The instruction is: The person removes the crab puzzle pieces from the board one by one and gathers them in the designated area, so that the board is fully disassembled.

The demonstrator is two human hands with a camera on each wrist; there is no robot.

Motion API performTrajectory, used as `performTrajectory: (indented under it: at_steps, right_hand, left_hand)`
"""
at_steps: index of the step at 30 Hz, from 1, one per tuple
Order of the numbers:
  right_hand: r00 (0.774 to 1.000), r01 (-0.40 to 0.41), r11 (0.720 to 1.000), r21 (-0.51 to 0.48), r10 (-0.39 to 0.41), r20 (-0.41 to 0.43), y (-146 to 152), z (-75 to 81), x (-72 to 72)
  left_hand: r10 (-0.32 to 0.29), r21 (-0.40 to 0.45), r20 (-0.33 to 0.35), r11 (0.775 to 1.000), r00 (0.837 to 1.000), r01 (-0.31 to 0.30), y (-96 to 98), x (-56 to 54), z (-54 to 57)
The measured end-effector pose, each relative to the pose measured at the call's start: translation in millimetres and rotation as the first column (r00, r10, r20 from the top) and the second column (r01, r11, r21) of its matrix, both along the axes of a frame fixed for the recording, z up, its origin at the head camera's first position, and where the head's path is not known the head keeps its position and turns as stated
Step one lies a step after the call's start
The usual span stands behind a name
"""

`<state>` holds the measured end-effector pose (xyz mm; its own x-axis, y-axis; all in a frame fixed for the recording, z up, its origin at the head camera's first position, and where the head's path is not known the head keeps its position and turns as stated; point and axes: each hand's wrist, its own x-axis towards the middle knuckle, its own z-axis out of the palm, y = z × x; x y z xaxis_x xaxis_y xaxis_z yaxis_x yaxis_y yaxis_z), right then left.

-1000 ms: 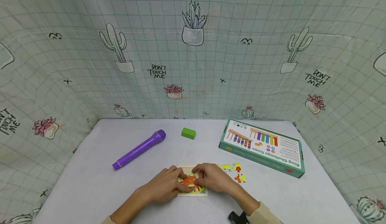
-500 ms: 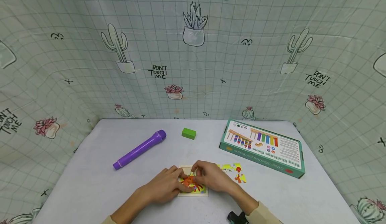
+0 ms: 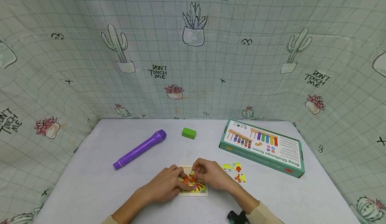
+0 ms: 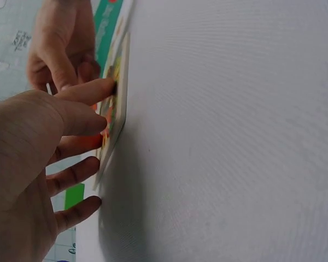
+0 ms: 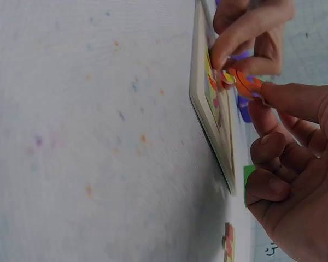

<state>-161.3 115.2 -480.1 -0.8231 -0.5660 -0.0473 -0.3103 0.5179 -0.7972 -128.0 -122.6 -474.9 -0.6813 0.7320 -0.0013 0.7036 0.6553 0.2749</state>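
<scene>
Puzzle board [image 3: 187, 169], partly filled: flat on the white counter [image 3: 87, 183], partly hidden. Left hand [image 3: 164, 185]: grip apart, resting on the board. Right hand [image 3: 213, 175]: grip clamped on an orange puzzle piece [image 5: 245, 84], tilted over the board. Loose pieces [image 3: 239, 177]: right of the board. Green block [image 3: 188, 133], purple microphone [image 3: 139, 150]: farther back.

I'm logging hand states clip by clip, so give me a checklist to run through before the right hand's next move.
1. Right hand pinches the orange piece: ok.
2. Left hand rests on the puzzle board: ok, fingers touching it.
3. Orange piece seated flat: not ok, it is tilted up.
4. Orange piece matches the spot below: cannot tell, fingers cover much of it.
5. Loose pieces outside both hands' grip: ok.
</scene>
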Motion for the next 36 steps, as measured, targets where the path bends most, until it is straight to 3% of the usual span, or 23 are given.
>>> performTrajectory:
  at_steps: [9,18,26,36]
  right_hand:
    - [0.998,0.07,0.998,0.009,-0.07,-0.002,26,6.6,0.1]
    - [0.993,0.12,0.991,0.055,-0.12,-0.003,71,9.4,-0.5]
    - [0.987,0.147,0.986,0.074,-0.151,0.049,102,7.5,-0.7]
    - [0.99,0.142,0.981,0.133,-0.14,-0.027,114,0.5,2.3]
  left_hand:
    - [0.022,0.01,0.022,1.0,1.0,-0.022,0.9,-2.3,-4.8]
    - [0.021,0.018,0.022,1.0,1.0,-0.021,1.8,-3.5,-4.8]
    - [0.031,0.037,0.037,0.999,0.999,-0.032,2.1,-3.7,-5.4]
    - [0.035,0.047,0.038,0.998,0.999,-0.037,1.6,-3.5,-4.6]
